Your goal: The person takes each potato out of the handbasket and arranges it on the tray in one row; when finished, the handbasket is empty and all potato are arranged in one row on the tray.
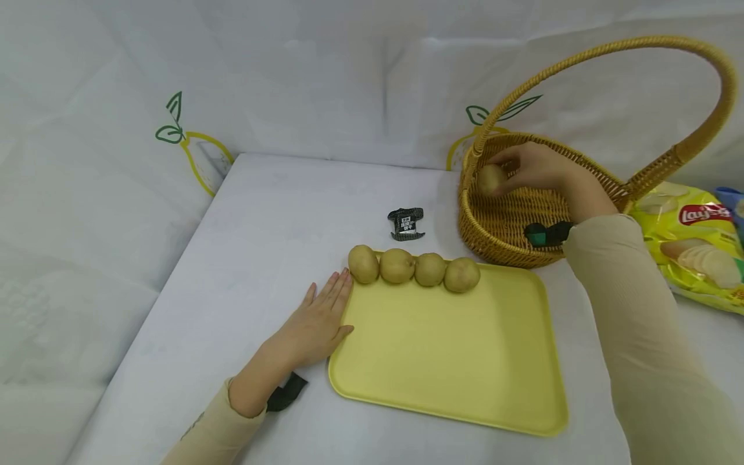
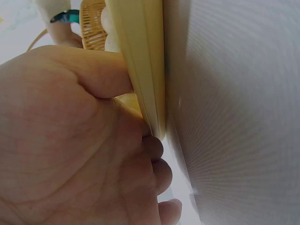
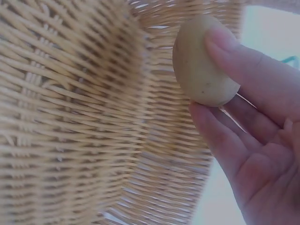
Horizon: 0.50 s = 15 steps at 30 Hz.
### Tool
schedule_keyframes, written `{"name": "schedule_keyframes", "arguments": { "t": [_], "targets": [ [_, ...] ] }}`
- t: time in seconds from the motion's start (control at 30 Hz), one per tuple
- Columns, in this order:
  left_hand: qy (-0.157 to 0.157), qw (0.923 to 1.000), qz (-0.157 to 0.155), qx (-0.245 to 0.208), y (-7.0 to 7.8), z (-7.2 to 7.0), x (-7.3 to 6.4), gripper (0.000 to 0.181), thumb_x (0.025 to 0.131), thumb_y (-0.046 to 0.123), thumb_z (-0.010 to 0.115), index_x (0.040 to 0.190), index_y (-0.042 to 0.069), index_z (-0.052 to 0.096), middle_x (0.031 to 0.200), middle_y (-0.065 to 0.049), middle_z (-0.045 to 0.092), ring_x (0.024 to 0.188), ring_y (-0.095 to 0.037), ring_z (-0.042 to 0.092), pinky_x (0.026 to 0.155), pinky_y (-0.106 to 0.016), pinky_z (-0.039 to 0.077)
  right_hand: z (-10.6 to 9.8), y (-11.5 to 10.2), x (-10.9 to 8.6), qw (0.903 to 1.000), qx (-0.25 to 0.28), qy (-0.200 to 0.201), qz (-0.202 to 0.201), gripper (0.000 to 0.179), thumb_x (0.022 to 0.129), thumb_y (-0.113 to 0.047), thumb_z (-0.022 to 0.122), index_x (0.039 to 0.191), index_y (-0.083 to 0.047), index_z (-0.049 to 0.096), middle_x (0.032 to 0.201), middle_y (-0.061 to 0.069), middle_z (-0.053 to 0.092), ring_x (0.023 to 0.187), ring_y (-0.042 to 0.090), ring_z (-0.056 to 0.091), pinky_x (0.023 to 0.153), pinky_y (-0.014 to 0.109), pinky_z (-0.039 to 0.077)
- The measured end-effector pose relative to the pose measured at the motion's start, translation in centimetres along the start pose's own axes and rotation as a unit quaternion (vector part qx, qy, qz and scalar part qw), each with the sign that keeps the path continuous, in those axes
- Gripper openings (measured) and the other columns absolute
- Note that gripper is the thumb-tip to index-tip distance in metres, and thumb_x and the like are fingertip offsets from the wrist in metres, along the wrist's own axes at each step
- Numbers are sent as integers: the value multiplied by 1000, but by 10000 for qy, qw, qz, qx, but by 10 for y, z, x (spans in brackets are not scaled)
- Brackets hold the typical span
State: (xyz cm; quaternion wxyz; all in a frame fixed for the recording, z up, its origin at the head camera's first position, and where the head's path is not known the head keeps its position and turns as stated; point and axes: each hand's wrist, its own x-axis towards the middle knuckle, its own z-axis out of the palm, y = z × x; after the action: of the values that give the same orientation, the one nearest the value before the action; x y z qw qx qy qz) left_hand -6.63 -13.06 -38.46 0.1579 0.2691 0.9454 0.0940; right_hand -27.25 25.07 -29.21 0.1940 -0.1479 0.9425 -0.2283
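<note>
In the head view my right hand [image 1: 537, 169] is inside the wicker basket [image 1: 485, 236], near its left wall. Thumb and fingers pinch a potato [image 3: 201, 61], with the woven wall close behind it in the right wrist view. My left hand [image 1: 316, 326] rests along the left edge of the yellow tray [image 1: 442, 349], fingers straight and thumb on the rim. Along the tray's far edge several potatoes [image 1: 397, 266] lie in a row, the leftmost one just beyond my left fingertips.
The basket's tall handle [image 1: 657, 42] arches above my right forearm. A small black packet [image 1: 406, 223] lies behind the tray, left of the basket. To the basket's right stands a yellow chip bag [image 1: 697, 245]. White cloth covers the table [image 1: 279, 219].
</note>
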Motion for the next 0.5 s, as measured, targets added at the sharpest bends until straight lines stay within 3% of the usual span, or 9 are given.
{"name": "schedule_keyframes", "arguments": {
  "t": [0.27, 0.4, 0.5],
  "targets": [
    [-1, 10000, -68, -6, -4, 1, 4, 74, 99, 32, 48, 148, -6, 7, 156, -18, 2, 143, -29, 1, 112, -53, 8, -5, -16, -41, 9975, 176, 571, -380, 71, 79, -29, 78, 140, -8, 46, 139, 20, 43, 116, 39, 47, 92, 55, 38],
    [8, 10000, -70, 36, -6, 2, 6, 74, 99, 32, 47, 148, -6, 7, 156, -18, 2, 143, -29, 0, 112, -53, 9, 2, -17, -63, 9940, 154, 959, -499, 70, 75, -29, 81, 136, -12, 52, 133, 16, 51, 110, 33, 54, 85, 29, 44],
    [11, 10000, -77, 50, -7, 3, 7, 74, 99, 32, 47, 148, -6, 7, 156, -18, 2, 143, -29, 1, 112, -53, 9, 9, -17, -76, 9905, 83, 1228, -605, 67, 72, -27, 83, 132, -14, 56, 125, 13, 58, 104, 15, 56, 74, 14, 39]
  ]
}}
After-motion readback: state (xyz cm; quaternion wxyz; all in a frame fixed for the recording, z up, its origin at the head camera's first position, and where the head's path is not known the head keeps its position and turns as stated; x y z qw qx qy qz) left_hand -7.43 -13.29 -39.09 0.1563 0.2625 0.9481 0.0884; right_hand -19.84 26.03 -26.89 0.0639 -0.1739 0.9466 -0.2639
